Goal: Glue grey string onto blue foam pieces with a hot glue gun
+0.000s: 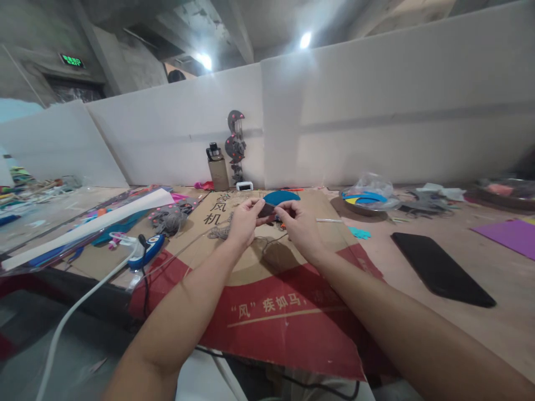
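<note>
Between my hands, above a cardboard sheet [288, 328], is a small dark grey flat piece [266, 210]. My left hand [243, 224] pinches it between thumb and fingers. At its right edge my right hand [304, 227] has thumb and finger pressed together; what they grip is too small to make out. A blue rounded piece [281, 197] lies just behind my hands. Grey yarn [220, 230] is loosely heaped beside my left hand, and a strand trails over the cardboard below my fingers. Small colourful bits under my right hand are partly covered.
Left lie a blue-and-white power strip [146, 252], a ball of grey yarn [169, 220] and a long white strip [90, 227]. A bottle [218, 171] and a grey crescent ornament [235, 136] stand at the partition. Rightward are a black phone-like slab [441, 268] and a round tray [365, 207].
</note>
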A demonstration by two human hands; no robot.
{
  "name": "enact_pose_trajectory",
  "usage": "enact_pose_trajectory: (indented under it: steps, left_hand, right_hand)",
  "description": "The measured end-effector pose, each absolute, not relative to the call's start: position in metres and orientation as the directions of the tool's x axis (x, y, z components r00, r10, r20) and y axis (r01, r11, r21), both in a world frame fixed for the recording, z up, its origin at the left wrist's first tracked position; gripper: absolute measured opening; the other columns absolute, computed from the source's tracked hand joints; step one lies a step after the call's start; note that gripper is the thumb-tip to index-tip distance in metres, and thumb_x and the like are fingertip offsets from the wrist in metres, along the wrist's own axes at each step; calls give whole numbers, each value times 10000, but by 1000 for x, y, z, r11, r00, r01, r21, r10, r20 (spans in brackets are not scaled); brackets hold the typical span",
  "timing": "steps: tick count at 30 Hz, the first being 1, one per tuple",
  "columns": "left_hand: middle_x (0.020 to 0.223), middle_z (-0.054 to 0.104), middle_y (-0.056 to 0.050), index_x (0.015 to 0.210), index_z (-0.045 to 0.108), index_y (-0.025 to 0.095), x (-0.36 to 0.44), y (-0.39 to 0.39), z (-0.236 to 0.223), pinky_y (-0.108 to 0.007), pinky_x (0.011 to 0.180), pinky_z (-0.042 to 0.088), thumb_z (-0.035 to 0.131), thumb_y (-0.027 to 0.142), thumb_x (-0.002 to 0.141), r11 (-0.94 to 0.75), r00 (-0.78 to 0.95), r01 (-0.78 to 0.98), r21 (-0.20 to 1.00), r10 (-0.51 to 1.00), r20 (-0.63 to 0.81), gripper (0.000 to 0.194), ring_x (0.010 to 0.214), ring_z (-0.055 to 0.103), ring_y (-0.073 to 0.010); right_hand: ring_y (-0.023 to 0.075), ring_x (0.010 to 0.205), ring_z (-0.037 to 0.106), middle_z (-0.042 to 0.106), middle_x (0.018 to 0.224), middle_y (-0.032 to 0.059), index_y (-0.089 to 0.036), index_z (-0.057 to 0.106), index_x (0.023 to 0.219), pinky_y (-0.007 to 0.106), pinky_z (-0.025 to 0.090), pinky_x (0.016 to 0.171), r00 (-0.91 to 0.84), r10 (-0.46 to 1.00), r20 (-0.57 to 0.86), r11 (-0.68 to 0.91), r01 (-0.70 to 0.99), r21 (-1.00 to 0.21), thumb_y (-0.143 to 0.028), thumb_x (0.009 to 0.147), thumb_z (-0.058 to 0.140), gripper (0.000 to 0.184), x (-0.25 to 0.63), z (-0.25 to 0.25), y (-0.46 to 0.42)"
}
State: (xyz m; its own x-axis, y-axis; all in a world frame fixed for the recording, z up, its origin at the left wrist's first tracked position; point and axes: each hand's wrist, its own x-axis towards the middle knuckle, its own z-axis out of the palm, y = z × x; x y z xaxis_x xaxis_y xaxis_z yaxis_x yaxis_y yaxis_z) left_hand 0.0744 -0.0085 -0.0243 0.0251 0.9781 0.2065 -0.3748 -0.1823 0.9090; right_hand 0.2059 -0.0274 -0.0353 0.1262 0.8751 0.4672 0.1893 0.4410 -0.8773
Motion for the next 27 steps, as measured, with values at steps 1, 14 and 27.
enact_pose_trajectory:
  steps: [1, 14, 27]
  left_hand:
    - [720, 645, -8, 779, 599, 148, 74, -8, -24, -319, 712, 580, 700, 296, 735, -175, 30, -381, 908, 979, 201, 184, 665, 635, -113]
    - [747, 693, -62, 804, 622, 133, 74, -8, -24, -332, 729, 584, 639, 254, 805, -98, 74, -387, 917, 988, 137, 122, 720, 688, -164]
    - [868, 698, -87, 891, 581, 112, 78, -14, -20, -318, 758, 579, 610, 106, 788, -139, 142, -377, 916, 968, 206, 107, 780, 699, -167]
  right_hand:
    - [126, 591, 457, 546, 654, -5, -184, 626, 803, 268, 377, 570, 143, 882, 449, 423, 177, -889, -425, 782, 580, 247, 206, -35, -27]
    - [106, 523, 472, 606, 654, 9, -170, 634, 808, 241, 329, 493, 163, 955, 246, 249, 1, -968, -479, 700, 632, 328, 207, -39, -19]
    - [68, 473, 391, 567, 632, -24, -179, 598, 741, 217, 267, 432, 161, 964, 209, 239, -194, -951, -410, 681, 646, 244, 209, -41, -13]
